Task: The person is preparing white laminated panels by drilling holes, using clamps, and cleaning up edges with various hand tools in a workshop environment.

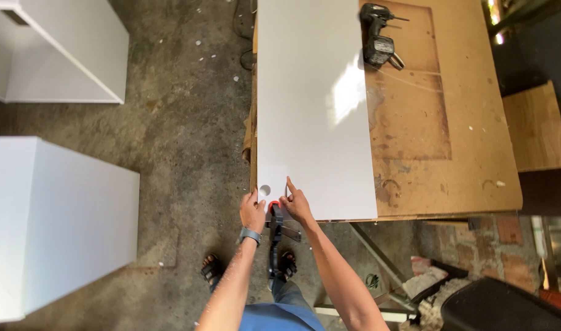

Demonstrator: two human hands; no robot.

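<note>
Panel (314, 104) white, on workbench (464, 141) | left hand (252, 211) grips its edge | right hand (296, 205) points, maybe touching

Person seen from above. Both forearms bare, no sleeves visible below the elbow. Left wrist carries a watch (250, 235) with grey band and dark face. Blue garment (280, 316) covers the torso. Dark open sandals (210, 268) on both feet.

Worktop with panel and drill

A brown wooden worktop (452, 141) carries a long white panel (314, 104) along its 9 o'clock side, a round hole (264, 190) near the panel's 7 o'clock corner. A black drill (378, 37) lies at 12 o'clock, just beside the panel.
</note>
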